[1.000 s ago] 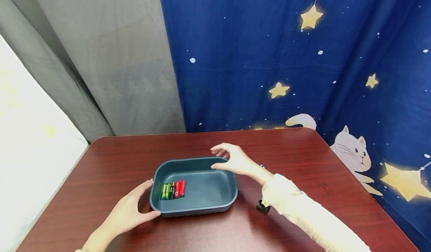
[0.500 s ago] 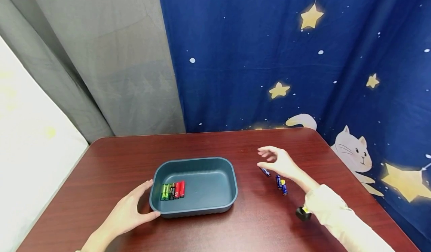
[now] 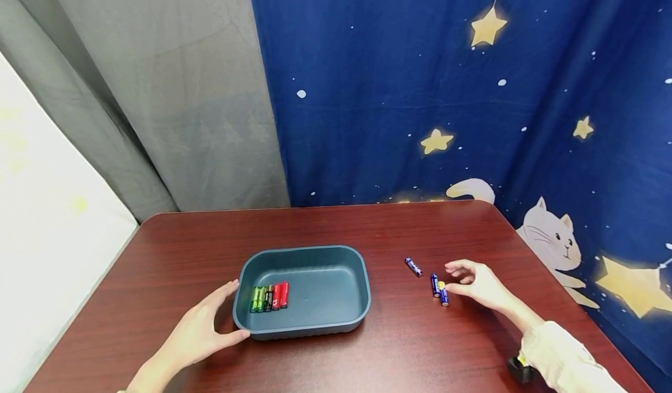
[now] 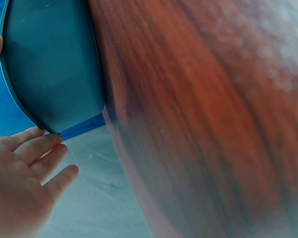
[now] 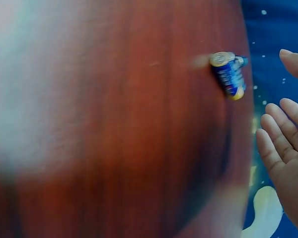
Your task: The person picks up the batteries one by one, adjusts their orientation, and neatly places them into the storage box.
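Observation:
A dark teal plastic bin [image 3: 328, 299] stands on the table, with a row of batteries inside its left end: green batteries [image 3: 258, 299], a black battery [image 3: 269, 298] and red batteries [image 3: 280, 295]. My left hand [image 3: 196, 329] spans the bin's left end, its thumb at the near corner and its fairly straight fingertips at the rim; the left wrist view shows them right at the edge. To the right, my right hand [image 3: 480, 288] hovers beside two blue batteries [image 3: 443, 295], fingers spread and nothing held. A third blue battery [image 3: 413, 266] lies farther back and left.
The reddish-brown wooden table [image 3: 336, 358] has rounded far corners. Behind it hang a grey curtain [image 3: 194, 90] and a blue star-patterned curtain [image 3: 378, 90]. A white surface [image 3: 52, 235] borders the left side.
My right hand has swung from above the bin's right end rightward to the blue batteries, uncovering them. My left hand and the bin have stayed in place.

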Motion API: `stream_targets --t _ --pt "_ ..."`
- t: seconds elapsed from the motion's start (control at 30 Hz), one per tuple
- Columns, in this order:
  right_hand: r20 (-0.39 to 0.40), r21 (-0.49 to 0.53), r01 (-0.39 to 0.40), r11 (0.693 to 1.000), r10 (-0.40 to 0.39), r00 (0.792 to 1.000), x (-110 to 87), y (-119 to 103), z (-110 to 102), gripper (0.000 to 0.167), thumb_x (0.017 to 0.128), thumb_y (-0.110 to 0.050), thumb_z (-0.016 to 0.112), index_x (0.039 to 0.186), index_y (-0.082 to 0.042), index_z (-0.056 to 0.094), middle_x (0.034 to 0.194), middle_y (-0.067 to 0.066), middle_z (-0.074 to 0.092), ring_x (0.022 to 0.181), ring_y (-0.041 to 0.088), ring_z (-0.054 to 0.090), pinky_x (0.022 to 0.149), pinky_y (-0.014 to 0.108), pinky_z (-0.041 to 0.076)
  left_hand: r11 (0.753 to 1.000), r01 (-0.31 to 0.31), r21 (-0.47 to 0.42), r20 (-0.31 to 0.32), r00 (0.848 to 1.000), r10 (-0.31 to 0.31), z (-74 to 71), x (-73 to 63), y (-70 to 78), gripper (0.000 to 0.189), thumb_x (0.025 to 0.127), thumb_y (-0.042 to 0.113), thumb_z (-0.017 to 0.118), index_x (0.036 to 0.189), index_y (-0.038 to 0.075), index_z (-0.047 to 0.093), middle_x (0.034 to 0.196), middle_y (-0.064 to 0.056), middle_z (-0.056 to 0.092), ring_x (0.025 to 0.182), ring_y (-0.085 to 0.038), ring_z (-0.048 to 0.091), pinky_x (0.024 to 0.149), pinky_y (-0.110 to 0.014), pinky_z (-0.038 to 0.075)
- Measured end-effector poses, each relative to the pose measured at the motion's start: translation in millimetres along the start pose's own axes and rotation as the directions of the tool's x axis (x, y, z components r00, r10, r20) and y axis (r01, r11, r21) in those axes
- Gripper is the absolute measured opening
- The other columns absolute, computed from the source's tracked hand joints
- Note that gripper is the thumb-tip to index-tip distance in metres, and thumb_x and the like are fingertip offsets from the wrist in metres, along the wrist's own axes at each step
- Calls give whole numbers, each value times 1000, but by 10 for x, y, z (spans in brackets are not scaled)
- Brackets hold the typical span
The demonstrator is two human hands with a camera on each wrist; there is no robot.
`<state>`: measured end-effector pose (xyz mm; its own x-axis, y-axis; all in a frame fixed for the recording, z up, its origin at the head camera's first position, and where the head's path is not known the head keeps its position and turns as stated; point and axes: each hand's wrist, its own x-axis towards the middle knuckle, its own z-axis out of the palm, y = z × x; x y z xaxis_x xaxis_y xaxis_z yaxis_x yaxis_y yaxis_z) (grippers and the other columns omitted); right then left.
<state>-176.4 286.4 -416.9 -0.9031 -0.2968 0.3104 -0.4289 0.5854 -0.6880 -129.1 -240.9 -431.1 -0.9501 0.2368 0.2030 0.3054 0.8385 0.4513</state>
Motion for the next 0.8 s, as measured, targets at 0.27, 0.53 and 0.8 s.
stream_targets --t 0.27,0.53,0.8 --pt "30 -15 37 999 -37 999 -133 46 80 38 66 2 76 99 12 59 88 23 61 78 26 58 62 31 52 1000 -1 -1 -1 1000 1 2 -3 3 90 63 61 70 131 8 45 130 -10 49 117 -28 47 89 -52 43" --pt "32 -124 22 992 -18 999 -180 317 167 45 62 -9 82 100 4 62 89 13 62 78 22 55 61 27 50 1000 -1 -1 -4 1000 1 5 -4 4 89 63 60 71 131 8 45 130 -10 49 117 -28 47 89 -52 43" --pt "39 -135 64 989 -59 997 -163 501 205 47 60 -19 84 98 -2 64 89 3 62 78 12 53 61 22 47 1000 -8 -8 -14 1000 8 17 -5 -6 88 64 57 73 131 9 46 130 -9 49 117 -28 47 89 -52 43"
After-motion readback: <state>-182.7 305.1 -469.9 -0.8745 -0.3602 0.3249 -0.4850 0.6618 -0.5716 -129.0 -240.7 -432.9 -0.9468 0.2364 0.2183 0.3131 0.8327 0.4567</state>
